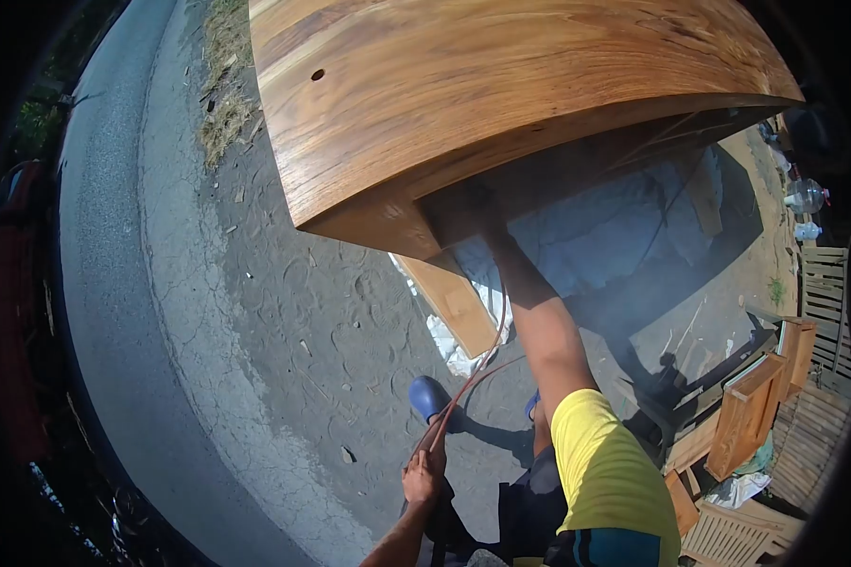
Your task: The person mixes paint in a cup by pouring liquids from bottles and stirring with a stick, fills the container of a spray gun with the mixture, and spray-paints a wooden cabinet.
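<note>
A large glossy wooden desk (501, 85) fills the top of the view, its dark underside partly showing. My right hand (483, 205) reaches into the shade under it, closed around something dark that I cannot make out. A thin reddish-brown hose (473, 378) runs along my right forearm up toward that hand. Pale haze hangs in the air below the desk. Lower down, my left hand (423, 476) is closed around the hose, which lies doubled there. A light wooden board (454, 300) and crumpled white sheeting (577, 236) lie beneath the desk.
My blue shoe (428, 397) stands on dusty ground (303, 331). A paved road (113, 283) runs along the left. Wooden drawers (749, 416), slatted wooden panels (823, 293) and a clear plastic bottle (806, 196) are on the right.
</note>
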Motion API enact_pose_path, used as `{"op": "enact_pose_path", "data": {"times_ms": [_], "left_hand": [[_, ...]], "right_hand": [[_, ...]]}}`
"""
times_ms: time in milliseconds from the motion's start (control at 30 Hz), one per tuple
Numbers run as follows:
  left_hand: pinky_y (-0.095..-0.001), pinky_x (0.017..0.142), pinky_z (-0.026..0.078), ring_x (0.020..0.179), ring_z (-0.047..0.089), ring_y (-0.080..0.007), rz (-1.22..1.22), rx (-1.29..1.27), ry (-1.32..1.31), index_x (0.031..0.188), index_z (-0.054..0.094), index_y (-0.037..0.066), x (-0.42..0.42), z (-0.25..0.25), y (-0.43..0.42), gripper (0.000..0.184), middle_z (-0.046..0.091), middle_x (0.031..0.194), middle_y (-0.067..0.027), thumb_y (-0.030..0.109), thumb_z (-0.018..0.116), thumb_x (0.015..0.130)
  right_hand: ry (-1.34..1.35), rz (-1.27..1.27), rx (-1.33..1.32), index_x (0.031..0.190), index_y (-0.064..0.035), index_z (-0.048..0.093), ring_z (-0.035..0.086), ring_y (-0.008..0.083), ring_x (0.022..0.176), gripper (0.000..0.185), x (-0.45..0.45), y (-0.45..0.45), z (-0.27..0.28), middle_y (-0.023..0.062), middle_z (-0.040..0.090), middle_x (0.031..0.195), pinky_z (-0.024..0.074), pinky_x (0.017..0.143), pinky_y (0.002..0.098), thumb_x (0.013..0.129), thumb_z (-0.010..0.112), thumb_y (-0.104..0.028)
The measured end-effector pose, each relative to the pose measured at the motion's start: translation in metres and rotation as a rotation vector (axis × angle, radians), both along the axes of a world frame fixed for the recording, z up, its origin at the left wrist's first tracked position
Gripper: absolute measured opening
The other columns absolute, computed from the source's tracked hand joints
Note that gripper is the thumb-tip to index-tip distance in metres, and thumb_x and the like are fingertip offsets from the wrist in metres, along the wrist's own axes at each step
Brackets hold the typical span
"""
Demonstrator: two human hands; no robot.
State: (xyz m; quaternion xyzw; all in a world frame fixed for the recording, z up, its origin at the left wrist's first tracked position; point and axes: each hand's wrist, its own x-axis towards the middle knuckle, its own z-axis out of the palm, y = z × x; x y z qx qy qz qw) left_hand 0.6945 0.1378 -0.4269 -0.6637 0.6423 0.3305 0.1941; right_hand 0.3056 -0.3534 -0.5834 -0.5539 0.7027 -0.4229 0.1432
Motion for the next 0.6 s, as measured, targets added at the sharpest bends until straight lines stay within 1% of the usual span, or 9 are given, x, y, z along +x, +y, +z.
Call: {"op": "enact_pose_path", "data": {"times_ms": [67, 133, 167, 233, 333, 367, 433, 567, 600], "left_hand": [[-0.0501, 0.099, 0.050, 0.112, 0.070, -0.0319, -0.043, 0.042, -0.028, 0.135, 0.056, 0.012, 0.008, -0.002, -0.006, 0.035, 0.070, 0.119, -0.0112, 0.021, 0.055, 0.101], [-0.0499, 0.098, 0.050, 0.109, 0.071, -0.0327, -0.027, 0.001, -0.001, 0.131, 0.060, 0.011, 0.013, -0.004, -0.016, 0.032, 0.071, 0.115, -0.0115, 0.022, 0.055, 0.102], [-0.0497, 0.096, 0.051, 0.105, 0.072, -0.0334, -0.011, -0.040, 0.012, 0.128, 0.063, 0.011, 0.014, -0.003, -0.024, 0.029, 0.072, 0.111, -0.0118, 0.023, 0.056, 0.103], [-0.0495, 0.094, 0.051, 0.102, 0.073, -0.0340, 0.037, -0.133, 0.045, 0.124, 0.066, 0.010, 0.013, 0.009, -0.049, 0.026, 0.073, 0.107, -0.0122, 0.024, 0.055, 0.105], [-0.0485, 0.089, 0.051, 0.094, 0.073, -0.0349, 0.100, -0.330, 0.103, 0.117, 0.072, 0.010, 0.006, 0.009, -0.069, 0.027, 0.073, 0.097, -0.0134, 0.029, 0.054, 0.109], [-0.0480, 0.088, 0.051, 0.092, 0.072, -0.0343, 0.090, -0.385, 0.112, 0.118, 0.072, 0.009, 0.001, 0.010, -0.074, 0.026, 0.073, 0.097, -0.0129, 0.027, 0.055, 0.109], [-0.0474, 0.088, 0.051, 0.091, 0.072, -0.0337, 0.082, -0.459, 0.123, 0.118, 0.072, 0.009, -0.008, 0.006, -0.083, 0.025, 0.073, 0.097, -0.0124, 0.026, 0.056, 0.108], [-0.0464, 0.086, 0.051, 0.090, 0.070, -0.0324, 0.029, -0.646, 0.117, 0.116, 0.073, 0.008, -0.028, -0.007, -0.098, 0.022, 0.071, 0.095, -0.0113, 0.023, 0.061, 0.106], [-0.0464, 0.086, 0.051, 0.092, 0.069, -0.0325, 0.020, -0.668, 0.131, 0.116, 0.073, 0.007, -0.036, -0.011, -0.101, 0.022, 0.070, 0.094, -0.0112, 0.023, 0.062, 0.106]], "right_hand": [[0.043, 0.112, -0.057, 0.134, 0.0005, 0.068, 0.072, 0.0309, 0.111, 0.034, 0.000, 0.007, -0.008, 0.0189, 0.074, 0.123, 0.0574, 0.097, 0.0413, 0.103, 0.064, -0.015], [0.399, 0.172, -0.081, 0.135, 0.0004, 0.067, 0.072, 0.0314, 0.111, 0.035, -0.001, 0.015, -0.019, 0.0178, 0.074, 0.124, 0.0580, 0.097, 0.0411, 0.102, 0.065, -0.013], [0.407, 0.174, -0.088, 0.135, 0.0004, 0.067, 0.072, 0.0314, 0.111, 0.035, -0.002, 0.016, -0.019, 0.0178, 0.074, 0.124, 0.0580, 0.097, 0.0411, 0.102, 0.065, -0.013], [-0.024, -0.004, -0.103, 0.130, 0.0005, 0.070, 0.073, 0.0342, 0.109, 0.036, -0.003, 0.013, -0.018, 0.0184, 0.076, 0.120, 0.0578, 0.096, 0.0424, 0.098, 0.071, -0.016], [-0.201, -0.144, -0.197, 0.124, 0.0011, 0.073, 0.073, 0.0356, 0.105, 0.037, -0.017, 0.037, 0.050, 0.0212, 0.076, 0.116, 0.0578, 0.090, 0.0451, 0.096, 0.074, -0.022], [-0.198, -0.133, -0.205, 0.124, 0.0011, 0.073, 0.073, 0.0356, 0.105, 0.037, -0.028, 0.041, 0.043, 0.0212, 0.076, 0.116, 0.0578, 0.090, 0.0451, 0.096, 0.074, -0.022], [0.144, -0.346, 0.103, 0.114, 0.0025, 0.076, 0.072, 0.0387, 0.093, 0.036, -0.064, 0.042, 0.015, 0.0239, 0.077, 0.104, 0.0580, 0.083, 0.0465, 0.095, 0.076, -0.028], [0.277, -0.349, 0.222, 0.097, -0.0018, 0.079, 0.076, 0.0422, 0.087, 0.045, -0.126, 0.031, -0.056, 0.0231, 0.077, 0.093, 0.0606, 0.077, 0.0489, 0.102, 0.065, -0.044], [0.281, -0.358, 0.244, 0.098, -0.0014, 0.079, 0.075, 0.0429, 0.088, 0.048, -0.125, 0.036, -0.038, 0.0240, 0.077, 0.093, 0.0604, 0.077, 0.0496, 0.101, 0.064, -0.047]]}}
